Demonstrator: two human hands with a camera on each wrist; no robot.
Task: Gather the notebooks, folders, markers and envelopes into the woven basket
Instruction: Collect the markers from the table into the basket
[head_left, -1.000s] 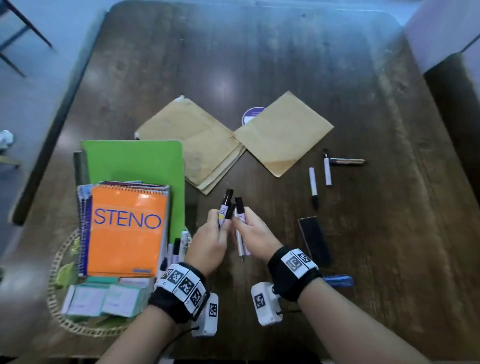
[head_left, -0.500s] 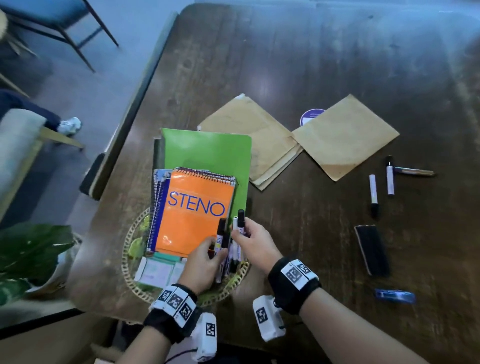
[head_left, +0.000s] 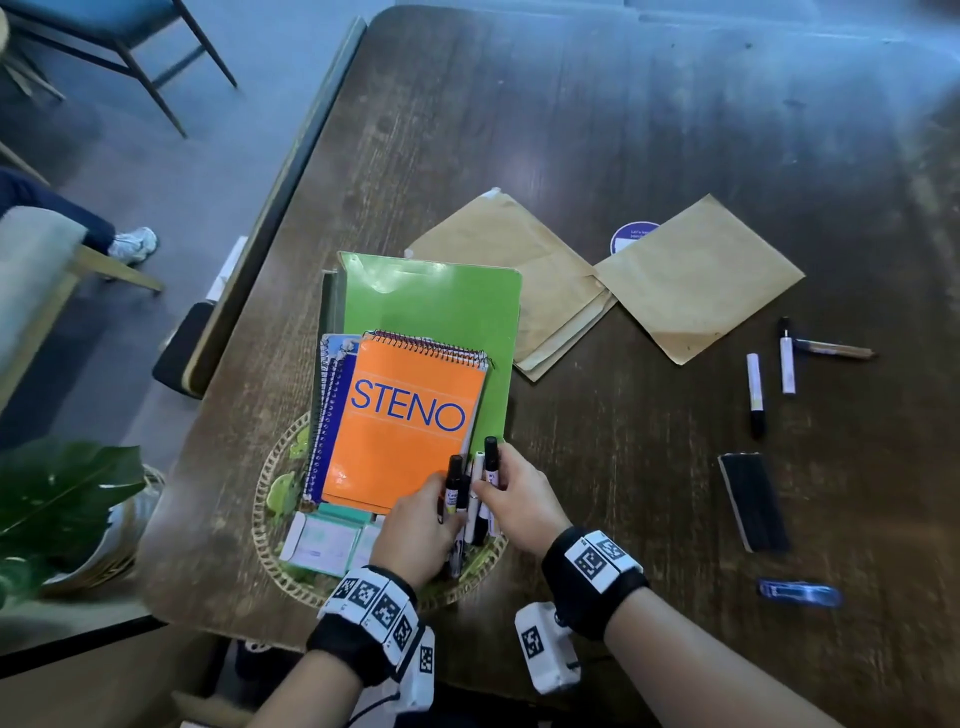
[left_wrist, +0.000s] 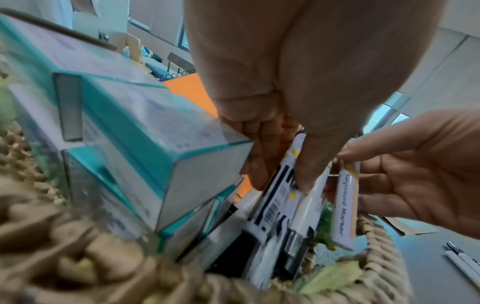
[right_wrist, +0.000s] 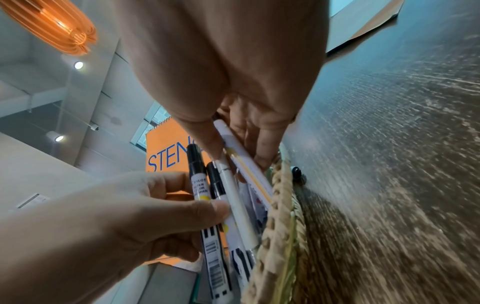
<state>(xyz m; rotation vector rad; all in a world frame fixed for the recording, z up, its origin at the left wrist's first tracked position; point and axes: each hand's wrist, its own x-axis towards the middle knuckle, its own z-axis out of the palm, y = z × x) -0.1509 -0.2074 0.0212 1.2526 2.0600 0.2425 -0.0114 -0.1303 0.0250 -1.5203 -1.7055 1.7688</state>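
Note:
The woven basket (head_left: 270, 540) sits at the table's near left and carries a green folder (head_left: 436, 301), spiral notebooks and the orange STENO notebook (head_left: 405, 426). My left hand (head_left: 441, 493) grips black-capped white markers (head_left: 454, 483) over the basket's right side. My right hand (head_left: 485, 486) pinches further markers (head_left: 491, 462) beside them. In the wrist views the markers (left_wrist: 283, 195) (right_wrist: 233, 205) slant down inside the basket rim (right_wrist: 280, 226). Brown envelopes (head_left: 519, 270) (head_left: 696, 275) lie mid-table. Two more markers (head_left: 756, 389) (head_left: 788, 364) lie to the right.
Teal boxes (head_left: 322, 540) fill the basket's near side. A black eraser (head_left: 753, 501), a blue object (head_left: 800, 592) and a brown pen (head_left: 836, 349) lie on the right. A plant (head_left: 62, 499) and a chair stand off the table's left edge.
Both hands carried the markers from the table's middle leftward to the basket and lowered them inside its right rim. The camera view swung left with them.

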